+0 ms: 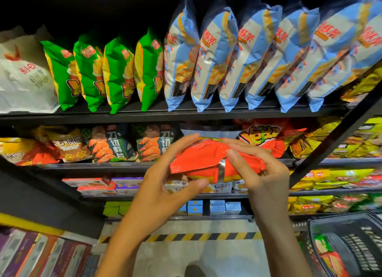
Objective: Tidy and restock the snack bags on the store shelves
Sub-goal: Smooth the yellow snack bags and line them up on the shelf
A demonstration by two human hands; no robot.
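Note:
A red snack bag [204,160] lies flat between both my hands, in front of the second shelf [124,164]. My left hand [165,181] holds its left end, fingers over the top and thumb underneath. At the bag's right end my right hand [262,169] grips it, thumb pressing on the front. Directly behind, another red bag with yellow lettering [266,138] stands on that same shelf. On the top shelf stand a row of green bags [115,74] and a row of blue-and-white bags [244,55].
A white bag [22,74] sits at the top shelf's left end. Dark shrimp-picture bags [115,142] and yellow bags [330,140] flank the gap on the second shelf. Small boxes [99,184] fill the lower shelves. A dark basket [349,243] holding bags stands at lower right.

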